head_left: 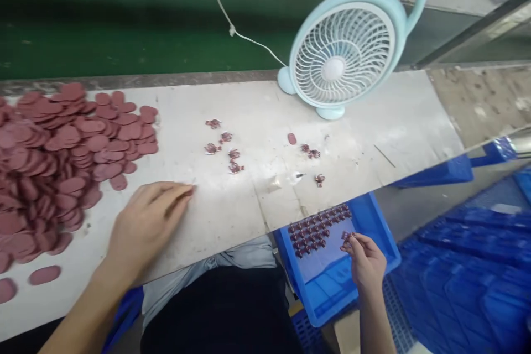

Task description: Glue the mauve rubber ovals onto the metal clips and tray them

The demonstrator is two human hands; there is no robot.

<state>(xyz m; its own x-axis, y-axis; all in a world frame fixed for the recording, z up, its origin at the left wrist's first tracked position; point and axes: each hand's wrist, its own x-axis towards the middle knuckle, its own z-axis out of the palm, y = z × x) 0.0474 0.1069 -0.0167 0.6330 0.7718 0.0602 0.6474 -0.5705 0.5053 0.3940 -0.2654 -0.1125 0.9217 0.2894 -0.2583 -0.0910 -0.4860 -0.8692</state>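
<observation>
Over the right side of the blue crate (327,310), my right hand (369,265) pinches a small dark-red crab-like piece (345,236) between thumb and fingers. Rows of similar dark-red pieces (309,232) stand in that crate on a pale sheet. My left hand (145,221) rests at the white tabletop (199,232), its fingertips pressed together; whether something small is between them is unclear. Left of it lies a large heap of flat oval reddish-pink discs (83,144). Several loose crab-like pieces (234,167) are scattered on the tabletop ahead of my hands.
A light-blue fan (340,55) stands at the table's back edge, with a white cord (232,30) running to it. A small clear tube with a dark tip (276,182), a single disc (292,138) and a thin stick (385,156) lie nearby. Stacked blue crates (468,271) occupy the right.
</observation>
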